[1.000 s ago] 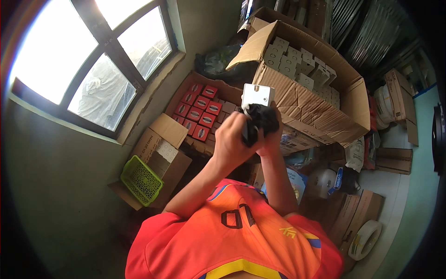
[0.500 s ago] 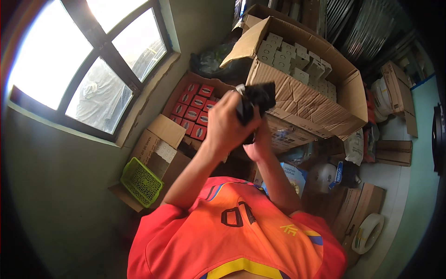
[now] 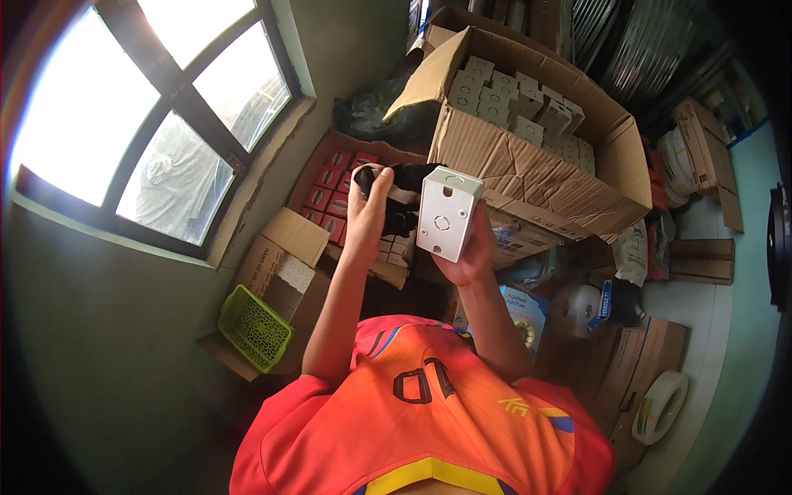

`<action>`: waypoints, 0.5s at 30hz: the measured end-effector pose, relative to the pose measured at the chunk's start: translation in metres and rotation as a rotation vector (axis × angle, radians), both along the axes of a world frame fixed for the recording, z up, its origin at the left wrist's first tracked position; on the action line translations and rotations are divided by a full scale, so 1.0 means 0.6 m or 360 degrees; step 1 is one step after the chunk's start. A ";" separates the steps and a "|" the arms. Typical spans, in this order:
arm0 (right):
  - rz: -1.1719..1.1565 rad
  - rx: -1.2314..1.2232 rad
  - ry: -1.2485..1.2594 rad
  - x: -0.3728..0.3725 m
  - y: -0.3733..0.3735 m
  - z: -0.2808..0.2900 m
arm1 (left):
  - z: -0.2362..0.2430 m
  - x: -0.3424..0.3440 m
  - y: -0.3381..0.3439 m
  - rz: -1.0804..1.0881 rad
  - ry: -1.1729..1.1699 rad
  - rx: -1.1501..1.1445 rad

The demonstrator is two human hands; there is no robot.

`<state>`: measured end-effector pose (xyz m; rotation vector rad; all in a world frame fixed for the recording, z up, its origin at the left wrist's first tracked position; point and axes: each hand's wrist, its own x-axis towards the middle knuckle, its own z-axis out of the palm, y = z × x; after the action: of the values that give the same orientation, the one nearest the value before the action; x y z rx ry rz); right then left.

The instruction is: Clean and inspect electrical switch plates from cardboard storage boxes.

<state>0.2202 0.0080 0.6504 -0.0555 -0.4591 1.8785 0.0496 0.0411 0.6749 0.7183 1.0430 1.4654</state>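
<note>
In my right hand (image 3: 477, 257) is a white plastic electrical back box (image 3: 443, 235), tilted, with round knockout marks and small holes showing on its face. My fingers are mostly behind it. My left hand (image 3: 368, 210) is closed on a crumpled black cloth (image 3: 412, 176), which reaches across to the left edge of the white box. Just beyond my hands, a large open cardboard box (image 3: 528, 169) holds rows of similar white boxes (image 3: 497, 106). Below and behind my left hand lies a carton of small red boxes (image 3: 328, 179).
At left, a green plastic basket (image 3: 257, 328) rests by an open carton (image 3: 285, 247) under the window (image 3: 175, 103). A dark plastic bag (image 3: 367, 111) lies against the wall. At right are long cartons (image 3: 635, 371), a white coil (image 3: 660, 406) and a blue-white package (image 3: 528, 309).
The black cloth was bunched between both hands over a mostly hidden object. Now my hands are farther apart, the cloth is in the left, and the white back box is exposed in the right.
</note>
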 end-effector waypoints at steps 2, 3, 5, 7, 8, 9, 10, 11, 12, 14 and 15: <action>0.0003 0.0042 -0.0034 -0.008 0.003 -0.008 | -0.010 0.006 -0.003 -0.0017 0.0220 0.0086; -0.0005 0.0049 -0.0063 -0.011 0.005 -0.013 | -0.015 0.007 -0.006 -0.0108 0.0222 0.0032; 0.0157 0.0078 0.0033 -0.015 0.011 -0.024 | -0.027 0.010 -0.010 -0.0163 0.0296 -0.0077; 0.0188 0.0101 -0.0035 -0.015 0.016 -0.034 | -0.041 0.016 -0.010 -0.0220 0.0303 -0.0078; 0.0138 0.0108 -0.0152 -0.015 0.016 -0.038 | -0.048 0.019 -0.007 -0.0395 -0.0052 0.0040; 0.0086 0.0114 -0.0269 -0.014 0.016 -0.042 | -0.055 0.022 -0.004 -0.0185 0.0412 0.0057; 0.0106 0.0136 -0.0307 -0.014 0.015 -0.045 | -0.062 0.023 0.000 -0.0099 0.0638 0.0042; 0.0124 0.0161 -0.0347 -0.013 0.012 -0.047 | -0.067 0.025 0.004 -0.0029 0.0791 0.0003; 0.0123 0.0238 -0.0360 -0.013 0.010 -0.049 | -0.072 0.026 0.006 0.0041 0.0943 -0.0035; 0.0125 0.0130 -0.0567 -0.013 0.004 -0.051 | -0.079 0.026 0.009 0.0169 0.0977 0.0013; 0.0132 0.0155 -0.0659 -0.013 0.001 -0.052 | -0.080 0.026 0.008 0.0250 0.0940 0.0053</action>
<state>0.2125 0.0089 0.6193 -0.3703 -0.8455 1.9247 0.0650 0.0460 0.6268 1.1549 1.5513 1.4363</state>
